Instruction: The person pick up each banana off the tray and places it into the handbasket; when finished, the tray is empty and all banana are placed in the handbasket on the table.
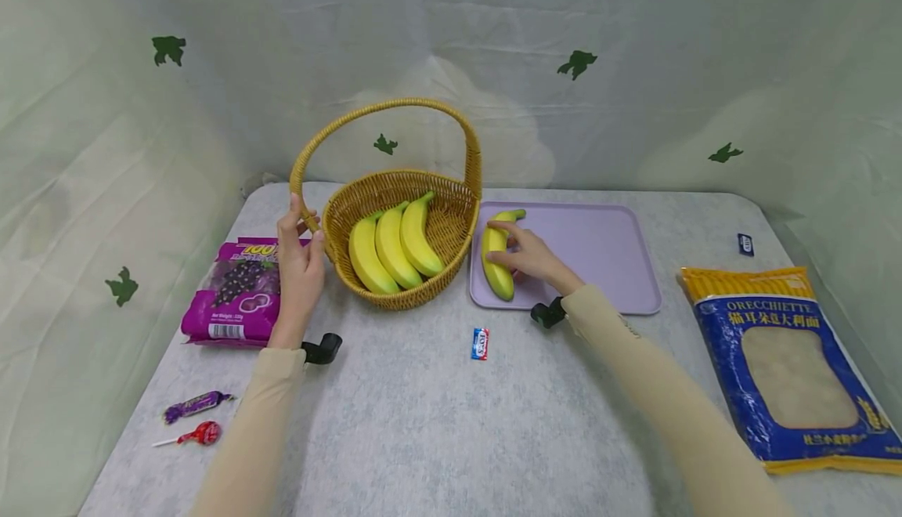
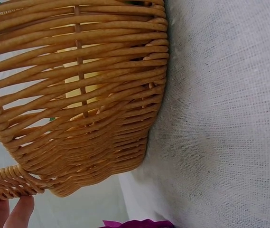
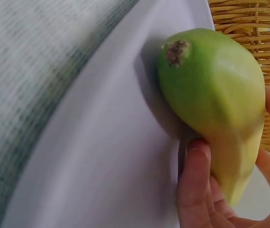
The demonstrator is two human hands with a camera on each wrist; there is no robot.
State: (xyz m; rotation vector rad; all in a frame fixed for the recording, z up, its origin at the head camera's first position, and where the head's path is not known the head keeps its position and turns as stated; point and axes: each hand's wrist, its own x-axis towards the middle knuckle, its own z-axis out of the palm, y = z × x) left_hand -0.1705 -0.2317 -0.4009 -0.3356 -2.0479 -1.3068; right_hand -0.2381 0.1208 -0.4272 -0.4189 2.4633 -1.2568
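Observation:
A wicker basket (image 1: 454, 223) with a tall arched handle (image 1: 398, 103) stands left of centre. Several yellow bananas (image 1: 396, 247) lie side by side inside it. My left hand (image 1: 299, 266) holds the left foot of the handle; in the left wrist view, its fingertips (image 2: 23, 209) rest against the woven handle. To the right, my right hand (image 1: 532, 255) grips a single banana (image 1: 496, 244) at the left end of a lilac tray (image 1: 592, 258). Seen from the right wrist, thumb and fingers lie on opposite sides of that banana (image 3: 220, 90), its greenish tip close over the tray.
A purple candy bag (image 1: 236, 298) lies beside my left hand. Nearer me are a purple wrapped candy (image 1: 197, 405) and a red lollipop (image 1: 204, 432). A small red-and-blue packet (image 1: 480, 344) sits mid-table. At right lie a blue pasta bag (image 1: 796, 376) and a dark small packet (image 1: 745, 244).

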